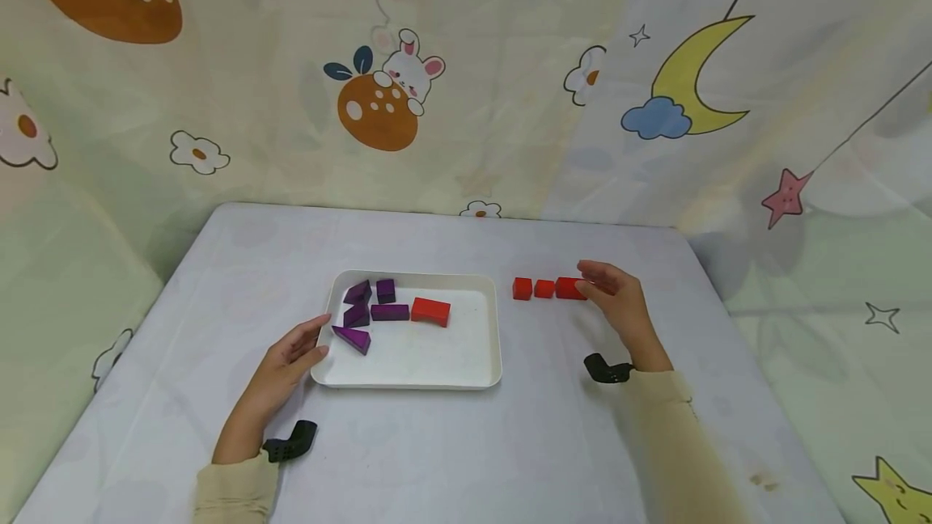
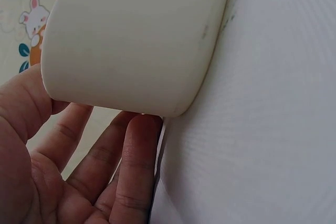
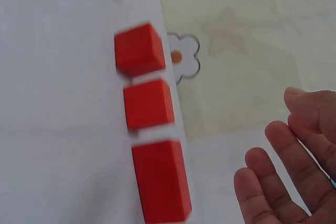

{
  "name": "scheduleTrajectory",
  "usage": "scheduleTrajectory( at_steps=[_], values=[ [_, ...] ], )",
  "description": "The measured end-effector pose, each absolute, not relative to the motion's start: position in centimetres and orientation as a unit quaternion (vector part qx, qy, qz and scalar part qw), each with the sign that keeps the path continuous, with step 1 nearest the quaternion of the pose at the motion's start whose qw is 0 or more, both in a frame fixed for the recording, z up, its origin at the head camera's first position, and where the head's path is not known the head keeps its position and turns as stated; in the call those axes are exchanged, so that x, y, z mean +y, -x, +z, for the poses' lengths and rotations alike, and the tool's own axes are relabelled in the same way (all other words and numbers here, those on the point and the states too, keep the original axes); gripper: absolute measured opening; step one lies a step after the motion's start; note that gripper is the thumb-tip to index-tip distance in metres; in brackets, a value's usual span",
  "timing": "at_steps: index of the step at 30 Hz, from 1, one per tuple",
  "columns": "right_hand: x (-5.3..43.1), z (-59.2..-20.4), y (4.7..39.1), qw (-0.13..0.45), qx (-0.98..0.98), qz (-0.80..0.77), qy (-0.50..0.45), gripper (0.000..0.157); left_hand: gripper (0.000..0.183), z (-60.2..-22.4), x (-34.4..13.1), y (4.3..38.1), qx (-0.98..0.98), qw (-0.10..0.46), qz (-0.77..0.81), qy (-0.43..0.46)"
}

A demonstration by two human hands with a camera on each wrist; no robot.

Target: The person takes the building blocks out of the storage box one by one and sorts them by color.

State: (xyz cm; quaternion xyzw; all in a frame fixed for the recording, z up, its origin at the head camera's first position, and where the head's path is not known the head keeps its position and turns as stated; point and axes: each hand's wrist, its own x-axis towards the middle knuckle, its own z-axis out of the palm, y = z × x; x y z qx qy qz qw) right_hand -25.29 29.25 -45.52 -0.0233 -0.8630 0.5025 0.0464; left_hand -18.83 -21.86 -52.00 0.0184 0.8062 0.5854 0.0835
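Note:
A white tray (image 1: pixel 466 358) lies on the table, and my left hand (image 1: pixel 287 358) touches its left side. In the left wrist view, the fingers (image 2: pixel 137 166) of that hand reach along the tray's outer wall (image 2: pixel 131 51). On the tray are several purple blocks (image 1: pixel 389 312) and one red block (image 1: pixel 431 311) with a curved notch. My right hand (image 1: pixel 615 297) hovers over the right end of a row of red blocks, fingers loosely extended and holding nothing. The row has two small red cubes (image 3: pixel 139 51) and a longer red block (image 3: pixel 161 182).
The row of red blocks lies on the white-covered table (image 1: pixel 408 459), right of the tray. Behind the table hangs a patterned cloth (image 1: pixel 495 103). A black wrist device (image 1: pixel 291 441) sits on the left wrist, another black device (image 1: pixel 607 369) on the right.

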Motion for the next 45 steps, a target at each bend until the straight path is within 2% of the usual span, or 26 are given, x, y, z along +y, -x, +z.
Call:
scheduleTrajectory(
  at_steps=[13, 34, 41, 45],
  values=[
    [22.5, -46.3, 25.4, 0.003, -0.803, 0.593, -0.058, 0.038, 0.054, -52.3, -22.0, 19.0, 0.806, 0.074, 0.586, -0.028],
    [12.9, -47.2, 28.2, -0.097, -0.814, 0.558, -0.129, 0.038, 0.053, -52.6, -22.1, 19.0, 0.808, 0.069, 0.584, -0.032],
    [11.4, -47.7, 28.3, -0.146, -0.822, 0.536, -0.126, 0.04, 0.052, -52.7, -22.0, 19.1, 0.809, 0.067, 0.582, -0.038],
    [11.1, -48.2, 28.5, -0.152, -0.839, 0.506, -0.134, 0.042, 0.052, -52.8, -22.1, 19.1, 0.805, 0.067, 0.588, -0.039]
  ],
)
